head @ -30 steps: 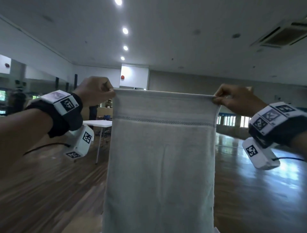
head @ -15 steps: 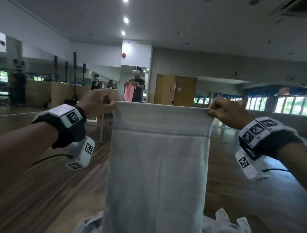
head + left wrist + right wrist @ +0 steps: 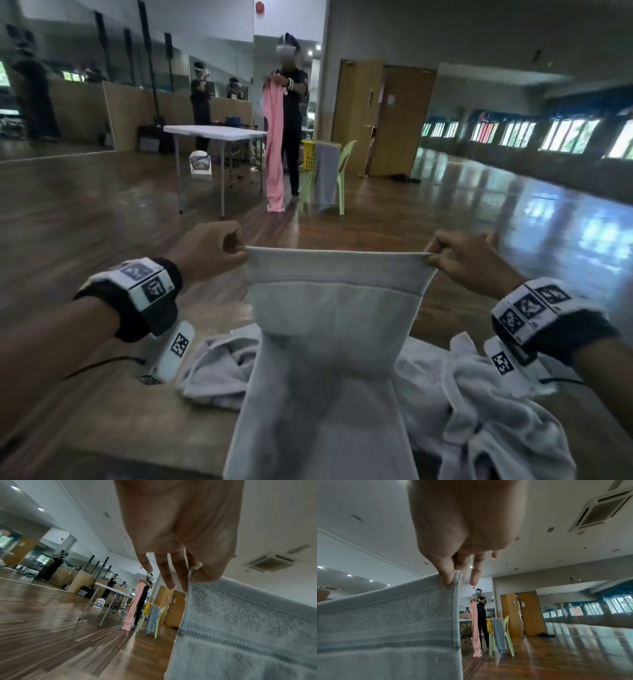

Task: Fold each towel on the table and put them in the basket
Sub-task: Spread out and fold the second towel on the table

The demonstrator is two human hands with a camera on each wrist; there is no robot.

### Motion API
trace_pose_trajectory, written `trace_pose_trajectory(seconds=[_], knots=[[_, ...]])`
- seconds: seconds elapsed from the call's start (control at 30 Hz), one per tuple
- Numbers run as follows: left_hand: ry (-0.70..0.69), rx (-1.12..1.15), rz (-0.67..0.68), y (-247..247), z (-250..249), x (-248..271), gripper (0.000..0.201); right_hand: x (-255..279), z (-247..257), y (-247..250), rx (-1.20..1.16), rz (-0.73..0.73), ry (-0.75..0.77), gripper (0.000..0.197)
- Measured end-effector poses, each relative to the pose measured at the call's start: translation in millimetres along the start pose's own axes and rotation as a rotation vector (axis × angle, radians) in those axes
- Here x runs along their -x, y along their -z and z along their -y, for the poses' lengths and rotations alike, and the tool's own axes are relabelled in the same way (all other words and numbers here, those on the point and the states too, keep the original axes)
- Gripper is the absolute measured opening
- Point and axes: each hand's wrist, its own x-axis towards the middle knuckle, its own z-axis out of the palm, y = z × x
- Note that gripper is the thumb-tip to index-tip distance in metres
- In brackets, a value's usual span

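Towel [image 3: 334, 342] hangs stretched between both hands above the bench [image 3: 113, 421]; left hand [image 3: 209, 255] and right hand [image 3: 469, 263] each pinch a top corner. Left wrist: thumb and finger clamp the hem. Right wrist: same pinch. Keep the edge taut and level, then bring the corners together evenly.

Pale grey towel [image 3: 329, 359] with darker woven stripe band, pink cloth [image 3: 275, 150], yellow basket [image 3: 308, 155], brown wood floor [image 3: 102, 212]
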Motion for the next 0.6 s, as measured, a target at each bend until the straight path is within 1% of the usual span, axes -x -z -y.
trace_pose_trajectory(seconds=[0.07, 0.1, 0.13, 0.2, 0.27, 0.3, 0.37, 0.4, 0.43, 0.5, 0.6], knots=[[0.005, -0.062, 0.13, -24.8, 6.9, 33.5, 0.015, 35.5, -2.8, -33.0, 0.009, 0.09, -0.011, 0.028], [-0.009, -0.107, 0.186, -37.3, 10.1, 51.0, 0.013, 55.0, -3.6, -50.6, 0.008, 0.14, -0.018, 0.031], [-0.053, -0.166, 0.237, -49.6, 12.9, 69.1, 0.012, 75.0, -6.0, -69.9, 0.005, 0.187, -0.023, 0.033], [-0.109, -0.289, 0.362, -75.0, 16.8, 104.7, 0.009, 112.2, -8.3, -102.6, -0.002, 0.268, 0.007, 0.029], [-0.11, -0.383, 0.506, -103.0, 20.2, 140.5, 0.004, 145.0, -8.3, -131.4, 0.033, 0.363, -0.001, 0.021], [-0.121, -0.399, 0.56, -116.8, 22.8, 156.3, 0.008, 158.9, -9.5, -144.7, 0.052, 0.394, -0.017, 0.023], [-0.12, -0.42, 0.641, -139.3, 26.6, 184.8, 0.012, 181.7, -12.4, -168.0, 0.071, 0.432, 0.0, 0.032], [-0.107, -0.415, 0.664, -148.3, 28.0, 197.0, 0.013, 189.9, -15.5, -177.7, 0.1, 0.46, 0.015, 0.032], [-0.096, -0.407, 0.677, -155.6, 29.3, 206.3, 0.014, 197.1, -17.1, -185.5, 0.119, 0.518, 0.026, 0.029], [-0.086, -0.412, 0.66, -163.5, 29.1, 217.5, 0.015, 206.5, -16.5, -192.1, 0.147, 0.593, 0.04, 0.016], [-0.049, -0.387, 0.607, -166.6, 27.5, 218.9, 0.019, 211.8, -15.5, -196.6, 0.202, 0.587, 0.022, 0.015]])
